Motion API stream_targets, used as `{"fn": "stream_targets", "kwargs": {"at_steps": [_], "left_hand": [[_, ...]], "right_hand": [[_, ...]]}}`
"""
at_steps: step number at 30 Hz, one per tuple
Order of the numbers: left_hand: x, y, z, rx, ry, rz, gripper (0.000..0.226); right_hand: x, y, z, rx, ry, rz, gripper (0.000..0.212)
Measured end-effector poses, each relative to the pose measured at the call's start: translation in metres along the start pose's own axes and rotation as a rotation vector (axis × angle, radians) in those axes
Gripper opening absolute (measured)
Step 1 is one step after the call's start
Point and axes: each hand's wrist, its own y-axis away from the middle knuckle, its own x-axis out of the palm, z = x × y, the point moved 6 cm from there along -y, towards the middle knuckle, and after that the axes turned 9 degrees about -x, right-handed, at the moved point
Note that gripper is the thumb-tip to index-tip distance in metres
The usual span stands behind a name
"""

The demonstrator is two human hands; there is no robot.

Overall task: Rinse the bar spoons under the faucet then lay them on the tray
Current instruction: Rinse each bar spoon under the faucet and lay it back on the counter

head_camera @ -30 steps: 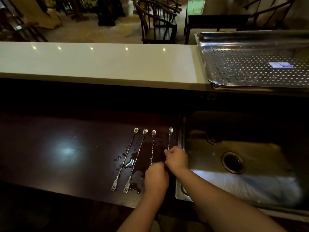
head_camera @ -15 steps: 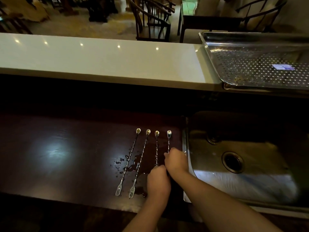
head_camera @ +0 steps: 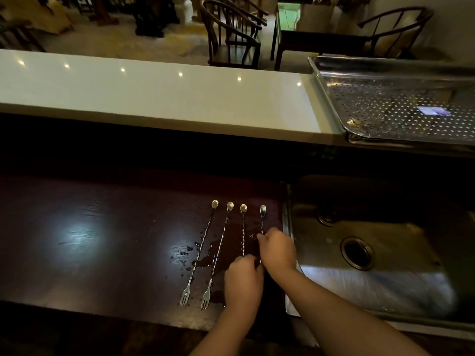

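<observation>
Several twisted metal bar spoons lie side by side on the dark wooden counter, bowls away from me. The leftmost spoon and the second spoon show fork ends near me. My left hand covers the near end of the third spoon. My right hand pinches the stem of the rightmost spoon, which still rests on the counter. The perforated steel tray sits on the raised white ledge at the far right. No faucet is in sight.
A steel sink with a round drain lies right of the spoons. Water is pooled on the counter around the spoon stems. A white bar ledge runs across the back, with chairs and a table beyond.
The view has shifted slightly. My right hand has slid a little up the rightmost spoon, whose bowl end has swung in line with the others. My left hand stays on the third spoon's near end.
</observation>
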Motion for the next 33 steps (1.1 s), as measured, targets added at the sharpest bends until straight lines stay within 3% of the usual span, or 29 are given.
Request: {"fn": "stream_targets", "kwargs": {"at_steps": [4, 7, 11, 17, 33], "left_hand": [[-0.016, -0.011, 0.01, -0.028, -0.023, -0.023, 0.029], [-0.017, -0.016, 0.017, -0.081, -0.114, 0.05, 0.038], [-0.006, -0.014, 0.024, -0.113, -0.214, 0.178, 0.044], [-0.001, -0.013, 0.027, -0.117, -0.274, 0.226, 0.034], [-0.016, -0.018, 0.02, -0.081, -0.306, 0.203, 0.021]], "right_hand": [[-0.005, -0.003, 0.006, -0.023, -0.067, -0.005, 0.027], [-0.001, -0.011, 0.017, -0.023, -0.124, 0.036, 0.026], [0.01, -0.02, 0.029, 0.038, -0.166, 0.085, 0.041], [0.028, -0.02, 0.038, 0.162, -0.075, 0.271, 0.02], [0.021, -0.02, 0.032, 0.197, -0.247, 0.212, 0.015]]}}
